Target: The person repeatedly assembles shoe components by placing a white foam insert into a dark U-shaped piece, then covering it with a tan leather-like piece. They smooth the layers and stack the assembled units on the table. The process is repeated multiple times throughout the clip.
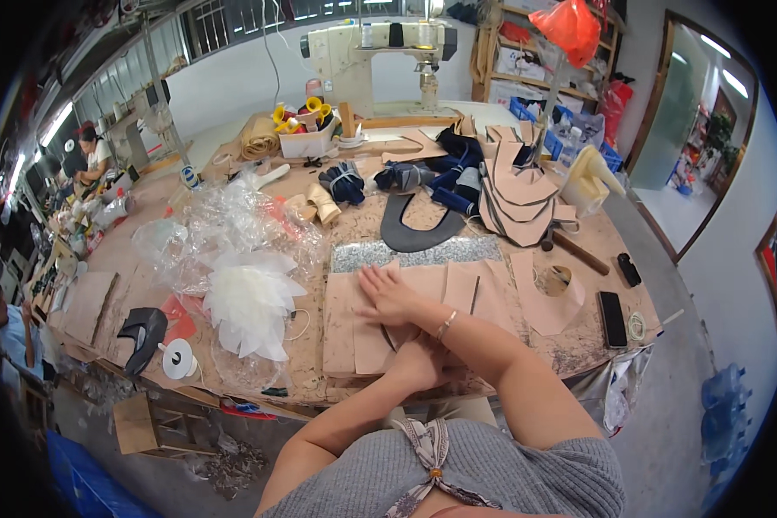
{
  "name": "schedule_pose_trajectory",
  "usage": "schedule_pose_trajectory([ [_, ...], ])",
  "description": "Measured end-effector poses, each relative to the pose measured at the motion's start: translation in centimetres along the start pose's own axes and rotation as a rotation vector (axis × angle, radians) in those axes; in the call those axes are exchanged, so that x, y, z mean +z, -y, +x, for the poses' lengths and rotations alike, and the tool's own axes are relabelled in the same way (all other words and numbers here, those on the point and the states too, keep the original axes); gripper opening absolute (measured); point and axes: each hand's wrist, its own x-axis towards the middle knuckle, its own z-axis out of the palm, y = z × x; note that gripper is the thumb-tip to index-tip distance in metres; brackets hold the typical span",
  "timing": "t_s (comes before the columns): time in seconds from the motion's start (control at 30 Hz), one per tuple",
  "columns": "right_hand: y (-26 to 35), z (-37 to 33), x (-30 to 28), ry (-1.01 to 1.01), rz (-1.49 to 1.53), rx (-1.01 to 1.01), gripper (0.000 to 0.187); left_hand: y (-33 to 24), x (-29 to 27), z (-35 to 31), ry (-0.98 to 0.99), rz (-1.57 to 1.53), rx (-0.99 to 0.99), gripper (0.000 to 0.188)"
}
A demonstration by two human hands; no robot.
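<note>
My right hand (388,296) reaches across to the left and lies flat, fingers spread, on pinkish-tan sheet pieces (423,281). Under them is a speckled grey slab (440,252), its far strip bare. My left hand (425,363) crosses below the right forearm at the near edge of the pieces; its fingers are mostly hidden. A thin dark curved edge (388,338) shows between the hands, and a short dark line marks the sheet to the right. Just beyond the slab lies a dark grey U-shaped piece (414,226). A tan cut piece with a hole (551,302) is at the right.
Stacked tan curved pieces (518,194), a hammer (581,252) and a black phone (612,319) lie to the right. Clear plastic (224,216), translucent white sheets (252,302) and a white spool (179,358) are left. A sewing machine (380,60) stands behind. Other people sit far left.
</note>
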Motion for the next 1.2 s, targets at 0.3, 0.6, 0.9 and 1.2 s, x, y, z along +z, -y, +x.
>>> schedule_pose_trajectory([
  [0.3,-6.5,6.0,-1.4,-0.142,0.305,0.128,0.065,0.8,1.8,-0.2,-0.199,-0.006,0.122,0.073],
  [0.6,-7.3,-13.2,-10.3,-1.400,0.890,0.338,0.032,4.2,-4.2,-4.1,-0.818,-1.236,-0.382,0.028],
  [0.9,4.4,-14.3,-2.1,-0.595,2.173,0.140,0.015,3.6,-4.5,-2.4,-0.838,-2.173,0.145,0.037],
  [1.2,3.9,-12.5,0.3,-1.010,1.397,0.434,0.056,4.5,-2.3,-3.3,-1.262,-1.281,-0.294,0.024],
])
